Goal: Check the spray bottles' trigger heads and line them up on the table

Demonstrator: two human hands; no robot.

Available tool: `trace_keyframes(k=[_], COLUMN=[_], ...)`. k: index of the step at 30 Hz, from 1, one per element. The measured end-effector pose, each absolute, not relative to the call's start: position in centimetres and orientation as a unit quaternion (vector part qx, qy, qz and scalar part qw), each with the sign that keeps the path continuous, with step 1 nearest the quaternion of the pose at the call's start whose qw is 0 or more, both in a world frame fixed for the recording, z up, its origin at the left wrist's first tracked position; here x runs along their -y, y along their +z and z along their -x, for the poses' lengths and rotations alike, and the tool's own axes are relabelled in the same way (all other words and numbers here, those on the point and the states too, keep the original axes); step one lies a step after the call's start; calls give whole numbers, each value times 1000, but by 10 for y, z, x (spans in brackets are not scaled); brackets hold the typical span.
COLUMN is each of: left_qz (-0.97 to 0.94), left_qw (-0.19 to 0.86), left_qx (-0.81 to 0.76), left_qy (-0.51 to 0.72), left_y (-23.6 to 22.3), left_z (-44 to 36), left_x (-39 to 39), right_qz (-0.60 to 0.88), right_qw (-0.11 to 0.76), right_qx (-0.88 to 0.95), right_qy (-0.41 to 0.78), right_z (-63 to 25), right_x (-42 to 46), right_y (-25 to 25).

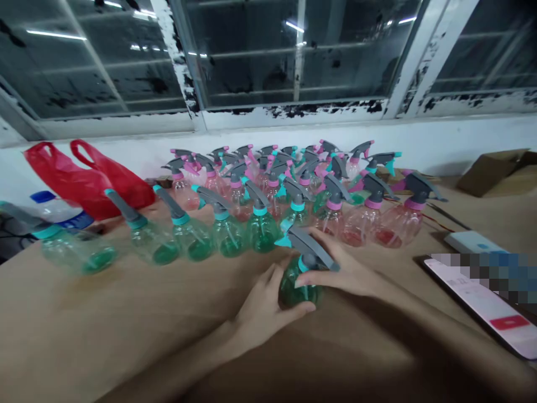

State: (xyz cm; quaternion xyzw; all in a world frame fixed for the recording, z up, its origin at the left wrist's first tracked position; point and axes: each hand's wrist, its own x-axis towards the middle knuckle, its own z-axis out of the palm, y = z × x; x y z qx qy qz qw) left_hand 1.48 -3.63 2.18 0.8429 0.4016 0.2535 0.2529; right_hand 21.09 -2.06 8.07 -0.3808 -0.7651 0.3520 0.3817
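A green see-through spray bottle (289, 288) with a grey trigger head and turquoise nozzle and collar stands near the middle of the table. My left hand (264, 305) is wrapped round its body from the left, thumb across the front. From the right, my right hand (331, 268) grips the same bottle at the collar, its thumb in front and the other fingers partly hidden behind the grey head. Just behind it is a row of green spray bottles (262, 232). Pink spray bottles (396, 224) stand to the right of that row.
More spray bottles (243, 154) crowd toward the wall. A red plastic bag (94, 184) and a blue-capped bottle (62, 210) are at left. On the right lie a phone (474, 296), a white box (474, 243) and an open cardboard box (495, 173). Windows rise behind.
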Motion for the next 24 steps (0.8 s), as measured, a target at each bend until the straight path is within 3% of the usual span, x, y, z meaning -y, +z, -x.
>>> trace_keyframes(k=[10,15,24], left_qz=[-853,-869,-942], left_qw=[251,227,98], left_qx=[-377,-353,-308], left_qy=[259,260,94], left_y=[2,-2,0], left_z=[-29,-29,5], left_x=[28,23,9], right_qz=[356,376,385], right_qw=[488,456,439], right_qx=[719,747,782], right_qy=[344,303,217], right_z=[-206,-208,-212], right_x=[21,19,20], right_y=[69,71,76])
